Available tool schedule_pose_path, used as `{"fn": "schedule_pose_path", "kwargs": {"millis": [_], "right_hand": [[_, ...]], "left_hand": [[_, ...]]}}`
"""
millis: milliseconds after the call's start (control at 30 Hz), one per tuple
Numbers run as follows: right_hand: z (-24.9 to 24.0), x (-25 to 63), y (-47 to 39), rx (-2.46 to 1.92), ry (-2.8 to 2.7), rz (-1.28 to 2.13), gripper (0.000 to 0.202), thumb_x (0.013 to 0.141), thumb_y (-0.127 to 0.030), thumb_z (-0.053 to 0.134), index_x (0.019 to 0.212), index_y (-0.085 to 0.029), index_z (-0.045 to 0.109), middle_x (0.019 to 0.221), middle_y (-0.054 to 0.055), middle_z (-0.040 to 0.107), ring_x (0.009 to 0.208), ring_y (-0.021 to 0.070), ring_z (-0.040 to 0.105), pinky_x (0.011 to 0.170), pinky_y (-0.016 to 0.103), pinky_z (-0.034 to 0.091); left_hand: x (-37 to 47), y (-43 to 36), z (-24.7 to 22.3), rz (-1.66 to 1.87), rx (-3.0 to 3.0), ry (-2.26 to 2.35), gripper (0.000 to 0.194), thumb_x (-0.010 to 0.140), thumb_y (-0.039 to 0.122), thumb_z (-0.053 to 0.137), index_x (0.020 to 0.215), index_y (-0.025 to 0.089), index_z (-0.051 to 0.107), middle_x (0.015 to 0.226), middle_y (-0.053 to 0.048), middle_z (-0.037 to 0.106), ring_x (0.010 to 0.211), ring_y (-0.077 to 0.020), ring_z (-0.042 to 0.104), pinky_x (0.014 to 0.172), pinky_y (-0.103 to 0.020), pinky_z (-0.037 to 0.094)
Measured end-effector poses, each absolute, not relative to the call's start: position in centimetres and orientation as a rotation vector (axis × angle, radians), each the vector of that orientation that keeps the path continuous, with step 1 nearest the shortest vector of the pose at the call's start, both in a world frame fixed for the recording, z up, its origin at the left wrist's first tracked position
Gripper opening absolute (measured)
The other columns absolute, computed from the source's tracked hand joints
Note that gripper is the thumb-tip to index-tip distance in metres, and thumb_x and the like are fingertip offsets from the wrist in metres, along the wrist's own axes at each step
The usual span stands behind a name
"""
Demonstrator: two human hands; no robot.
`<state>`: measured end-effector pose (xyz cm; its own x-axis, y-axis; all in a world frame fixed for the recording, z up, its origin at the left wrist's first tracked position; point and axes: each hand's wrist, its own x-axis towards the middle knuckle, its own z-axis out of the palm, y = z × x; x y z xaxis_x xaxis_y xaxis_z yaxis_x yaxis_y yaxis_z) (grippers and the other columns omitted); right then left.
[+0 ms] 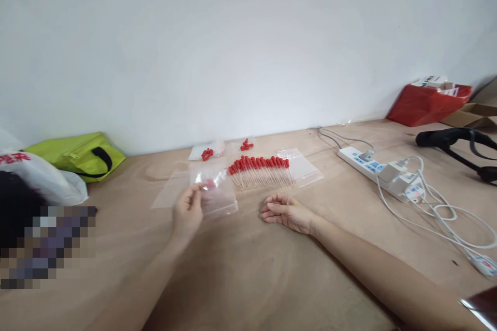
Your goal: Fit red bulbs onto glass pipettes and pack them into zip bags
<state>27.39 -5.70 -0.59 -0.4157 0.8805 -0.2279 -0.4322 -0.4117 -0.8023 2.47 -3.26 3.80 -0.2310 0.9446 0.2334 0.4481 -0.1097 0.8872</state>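
Observation:
My left hand (pixel 188 211) pinches the edge of a clear zip bag (pixel 221 197) with small red pieces showing inside, blurred. My right hand (pixel 288 212) rests on the table, palm inward, fingers loosely bent and holding nothing. Beyond it lies a row of thin wooden sticks (pixel 262 171), side by side, with red tips pointing to the wall. Small red caps (pixel 207 154) form one pile on a clear bag behind my left hand. A second pile of red caps (pixel 246 145) sits behind the sticks. Another clear bag (pixel 305 168) lies flat at the row's right end.
A white power strip (pixel 363 164) with plugs and looping cables (pixel 435 217) lies on the right. A black strapped object (pixel 454 145) and a red bag (pixel 429 103) are beyond it. At left are a yellow-green pouch (pixel 77 152) and a white plastic bag (pixel 58 181). A wall closes the back.

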Motion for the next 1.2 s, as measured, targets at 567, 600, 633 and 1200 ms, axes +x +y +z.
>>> {"fn": "schedule_pose_path", "kwargs": {"millis": [567,600,633,1200], "right_hand": [[-1.9,28.0,-4.5,-1.132,-1.479,1.069,0.027,0.070,-0.043,0.060,0.074,-0.016,0.059,0.067,0.000,0.058,0.060,0.0113,0.051,0.058,0.026,0.041],[-1.8,28.3,-4.4,-1.174,-1.544,0.960,0.027,0.073,-0.043,0.058,0.073,-0.016,0.060,0.066,0.001,0.058,0.059,0.0117,0.050,0.056,0.026,0.040],[-1.6,28.7,-4.4,-1.201,-1.624,0.858,0.026,0.075,-0.042,0.056,0.071,-0.016,0.060,0.065,0.001,0.058,0.058,0.0121,0.050,0.055,0.026,0.040],[-1.0,29.4,-5.1,-0.807,-2.364,0.531,0.026,0.080,-0.030,0.054,0.102,-0.020,0.063,0.083,0.006,0.057,0.081,0.0161,0.051,0.073,0.031,0.041]], "left_hand": [[5.5,-5.3,3.9,0.093,2.826,0.789,0.052,0.081,0.047,0.047,0.129,0.027,0.039,0.136,-0.009,0.037,0.126,-0.0301,0.028,0.102,-0.051,0.017],[5.6,-5.1,3.3,0.042,2.824,0.806,0.053,0.083,0.049,0.042,0.132,0.029,0.034,0.140,-0.008,0.030,0.129,-0.0299,0.022,0.103,-0.053,0.012],[5.7,-5.0,2.7,0.005,2.805,0.867,0.053,0.085,0.051,0.037,0.133,0.030,0.031,0.142,-0.007,0.025,0.131,-0.0292,0.018,0.103,-0.054,0.010],[7.0,-8.2,0.7,0.019,2.525,1.624,0.057,0.086,0.053,0.028,0.135,0.025,0.027,0.144,-0.010,0.017,0.132,-0.0298,0.012,0.102,-0.055,0.014]]}}
